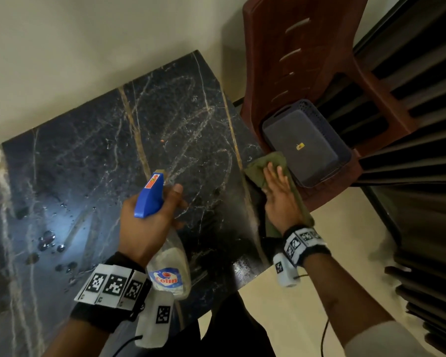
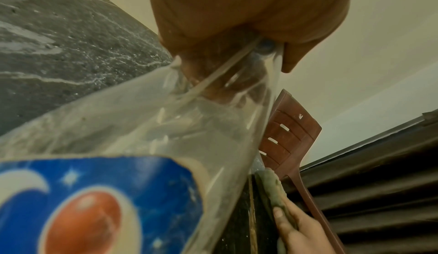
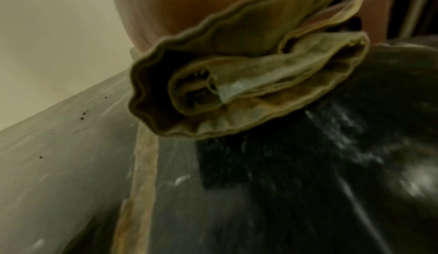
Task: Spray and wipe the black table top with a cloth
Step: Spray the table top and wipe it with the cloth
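The black marble table top (image 1: 93, 155) with gold veins carries wet streaks and droplets. My left hand (image 1: 150, 217) grips the neck of a clear spray bottle (image 1: 171, 269) with a blue trigger head (image 1: 150, 195), held above the table's middle; the bottle's blue label (image 2: 94, 207) fills the left wrist view. My right hand (image 1: 278, 191) lies flat, fingers straight, pressing a folded olive-green cloth (image 1: 262, 166) onto the table's right edge. The cloth's rolled folds (image 3: 237, 82) bunch under the palm in the right wrist view, over the wet black surface (image 3: 284, 183).
A brown plastic chair (image 1: 307, 47) stands just right of the table, with a dark grey tray (image 1: 307, 143) on its seat close to the cloth. A cream wall (image 1: 88, 47) borders the far edge. Dark slatted panels (image 1: 422, 150) lie further right. Pale floor (image 1: 294, 305) shows below.
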`<act>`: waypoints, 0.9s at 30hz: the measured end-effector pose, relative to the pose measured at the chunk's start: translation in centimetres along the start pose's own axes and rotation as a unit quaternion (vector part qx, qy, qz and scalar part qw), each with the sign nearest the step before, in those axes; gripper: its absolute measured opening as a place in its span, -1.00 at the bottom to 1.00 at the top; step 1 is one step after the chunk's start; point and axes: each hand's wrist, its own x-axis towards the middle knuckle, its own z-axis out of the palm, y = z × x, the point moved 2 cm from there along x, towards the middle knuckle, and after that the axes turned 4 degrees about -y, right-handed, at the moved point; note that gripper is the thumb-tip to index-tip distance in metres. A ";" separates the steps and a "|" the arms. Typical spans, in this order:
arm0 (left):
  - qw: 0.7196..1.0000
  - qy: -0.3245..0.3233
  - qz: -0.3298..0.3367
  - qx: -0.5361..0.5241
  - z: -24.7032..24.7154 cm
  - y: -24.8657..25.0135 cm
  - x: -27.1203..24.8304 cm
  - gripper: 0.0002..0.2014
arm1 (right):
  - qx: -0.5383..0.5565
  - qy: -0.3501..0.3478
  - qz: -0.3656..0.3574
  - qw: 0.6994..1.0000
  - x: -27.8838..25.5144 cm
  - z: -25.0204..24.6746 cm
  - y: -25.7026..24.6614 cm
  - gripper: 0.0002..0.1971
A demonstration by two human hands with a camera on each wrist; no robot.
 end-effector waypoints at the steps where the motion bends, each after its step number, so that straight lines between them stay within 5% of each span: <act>1: 1.000 0.001 -0.001 -0.001 -0.1 -0.1 0.0 -0.72 | 0.000 0.004 0.002 1.000 0.5 0.1 -0.1 -0.41; 4: 1.000 0.000 -0.002 -0.001 -0.4 -0.2 -0.1 -0.71 | 0.017 -0.008 -0.011 1.000 -0.2 2.1 -2.7 -0.36; 8: 1.000 0.003 -0.004 0.003 -0.4 -0.4 0.2 -0.72 | 0.004 -0.092 -0.152 0.984 -2.9 5.2 -6.2 -0.20; 10: 1.000 0.001 -0.010 -0.003 -0.6 -0.4 0.6 -0.73 | 0.004 -0.101 -0.168 0.981 -2.2 4.5 -5.6 -0.21; 15: 1.000 -0.002 -0.004 0.006 -1.5 -0.3 1.2 -0.75 | 0.026 0.004 -0.004 1.000 2.0 1.3 -3.0 -0.40; 18: 1.000 0.002 0.001 0.004 -2.0 -0.4 1.4 -0.78 | 0.046 0.023 0.025 0.998 2.5 2.3 -4.7 -0.41; 24: 1.000 0.010 -0.007 -0.021 -2.7 -0.8 1.8 -0.80 | -0.006 -0.091 -0.175 0.980 -0.1 5.1 -7.7 -0.23; 27: 0.999 0.019 -0.014 -0.036 -2.9 -1.0 1.8 -0.81 | -0.056 -0.056 -0.151 0.985 2.0 3.6 -5.5 -0.24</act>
